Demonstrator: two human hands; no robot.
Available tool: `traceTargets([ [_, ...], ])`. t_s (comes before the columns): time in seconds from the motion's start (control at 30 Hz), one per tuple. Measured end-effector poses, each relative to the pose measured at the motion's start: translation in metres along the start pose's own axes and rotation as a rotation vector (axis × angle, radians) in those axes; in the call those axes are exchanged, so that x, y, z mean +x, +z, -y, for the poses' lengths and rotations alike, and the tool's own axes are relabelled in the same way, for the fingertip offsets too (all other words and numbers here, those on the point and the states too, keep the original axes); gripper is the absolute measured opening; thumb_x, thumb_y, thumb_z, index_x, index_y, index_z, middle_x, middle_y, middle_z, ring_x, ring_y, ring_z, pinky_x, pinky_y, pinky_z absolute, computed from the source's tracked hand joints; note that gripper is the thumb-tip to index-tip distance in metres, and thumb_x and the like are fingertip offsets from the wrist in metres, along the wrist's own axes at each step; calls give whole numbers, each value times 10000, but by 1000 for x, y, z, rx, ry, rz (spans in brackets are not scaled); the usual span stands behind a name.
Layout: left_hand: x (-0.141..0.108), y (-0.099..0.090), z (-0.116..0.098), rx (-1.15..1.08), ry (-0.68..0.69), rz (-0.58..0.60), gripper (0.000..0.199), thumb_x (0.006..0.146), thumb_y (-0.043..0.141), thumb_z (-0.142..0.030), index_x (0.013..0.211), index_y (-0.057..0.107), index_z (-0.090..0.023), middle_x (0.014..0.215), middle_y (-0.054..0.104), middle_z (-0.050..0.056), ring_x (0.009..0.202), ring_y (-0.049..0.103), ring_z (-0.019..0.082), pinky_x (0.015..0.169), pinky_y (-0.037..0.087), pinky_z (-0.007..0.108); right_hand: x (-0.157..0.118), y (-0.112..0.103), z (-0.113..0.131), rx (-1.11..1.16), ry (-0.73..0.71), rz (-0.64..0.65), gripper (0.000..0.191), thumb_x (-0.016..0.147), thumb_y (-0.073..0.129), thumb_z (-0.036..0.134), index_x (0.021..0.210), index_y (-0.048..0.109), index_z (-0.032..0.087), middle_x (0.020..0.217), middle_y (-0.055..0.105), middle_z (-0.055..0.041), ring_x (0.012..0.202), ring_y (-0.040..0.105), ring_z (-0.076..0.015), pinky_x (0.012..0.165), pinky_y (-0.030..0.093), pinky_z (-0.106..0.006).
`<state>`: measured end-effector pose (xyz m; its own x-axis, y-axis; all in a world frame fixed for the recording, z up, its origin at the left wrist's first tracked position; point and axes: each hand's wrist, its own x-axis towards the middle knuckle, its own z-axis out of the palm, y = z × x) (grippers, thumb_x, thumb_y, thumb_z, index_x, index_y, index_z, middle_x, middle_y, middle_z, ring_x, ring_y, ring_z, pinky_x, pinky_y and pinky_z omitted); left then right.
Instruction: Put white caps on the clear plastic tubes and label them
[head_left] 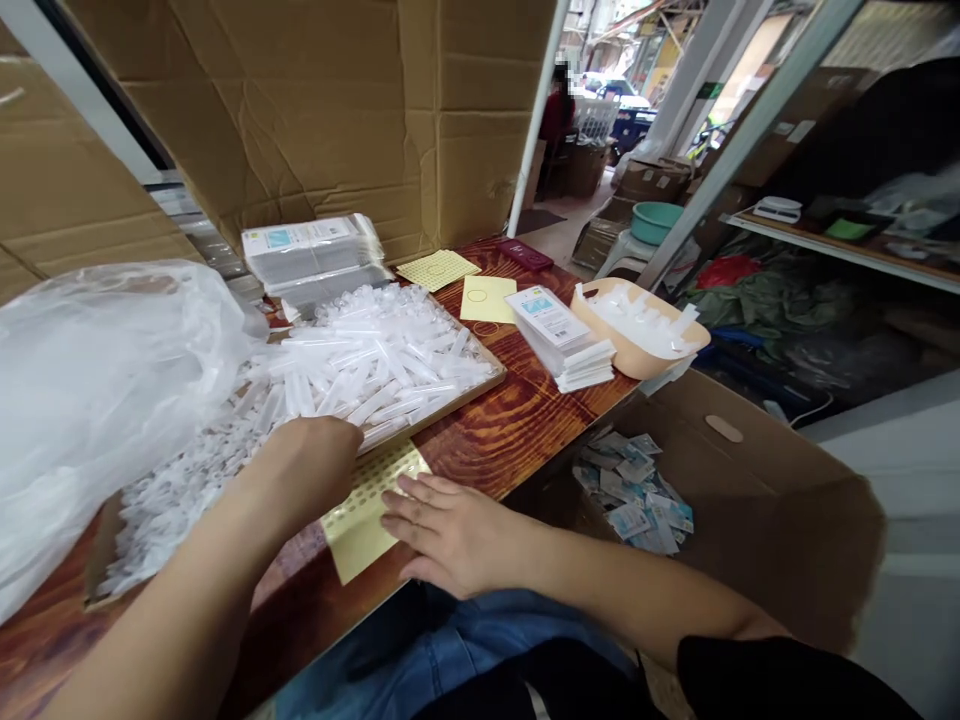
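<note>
A yellow dotted paper sheet (356, 550) lies on the brown wood-grained worktop (480, 440). Steadying it seems the step in hand; the next move, I'd judge, wants it flat. The right hand (450, 535) spreads palm-down, gripping nothing, at its right edge; the left hand (311, 460) curls opposite, any grip hidden.

Yellow dotted sheet (358, 530), near end plain, flat on wooden table (480, 440)
</note>
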<state>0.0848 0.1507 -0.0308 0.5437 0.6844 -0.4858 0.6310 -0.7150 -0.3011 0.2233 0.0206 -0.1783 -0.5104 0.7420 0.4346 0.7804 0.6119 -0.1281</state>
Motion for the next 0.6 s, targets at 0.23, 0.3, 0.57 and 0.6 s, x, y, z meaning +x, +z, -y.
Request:
traceTargets([
  [0.23, 10, 8, 11, 27, 28, -36, 310, 825, 413, -84, 846, 710, -168, 901, 775, 157, 865, 752, 311, 697, 493, 356, 23, 14, 0, -121, -49, -156, 526, 1067, 427, 506, 1317, 688, 124, 1443, 636, -101, 1397, 550, -247, 1247, 364, -414],
  [0.3, 10, 8, 10, 5, 27, -55, 299, 822, 409, -82, 813, 690, -183, 884, 774, 138, 842, 747, 298, 683, 476, 348, 15, 2, -14, -161, -36, -299, 463, 1056, 473, 465, 1283, 702, 132, 1397, 670, -96, 1377, 569, -240, 1245, 368, -435],
  [0.57, 6, 6, 6, -82, -28, 1, 277, 765, 413, -53, 697, 649, -181, 755, 707, 164, 786, 719, 340, 635, 427, 379, -13, -115, -143, -297, 805, -182, 427, 1044, 465, 402, 1279, 660, 103, 1243, 710, -190, 1138, 670, -319, 1022, 495, -503],
  [0.6, 6, 6, 5, -82, -34, 0, 271, 770, 417, -62, 702, 653, -176, 758, 707, 172, 793, 723, 345, 640, 430, 382, -11, -126, -160, -340, 918, -102, 476, 1022, 500, 433, 1319, 621, 82, 1283, 677, -214, 1197, 630, -354, 1034, 481, -505],
])
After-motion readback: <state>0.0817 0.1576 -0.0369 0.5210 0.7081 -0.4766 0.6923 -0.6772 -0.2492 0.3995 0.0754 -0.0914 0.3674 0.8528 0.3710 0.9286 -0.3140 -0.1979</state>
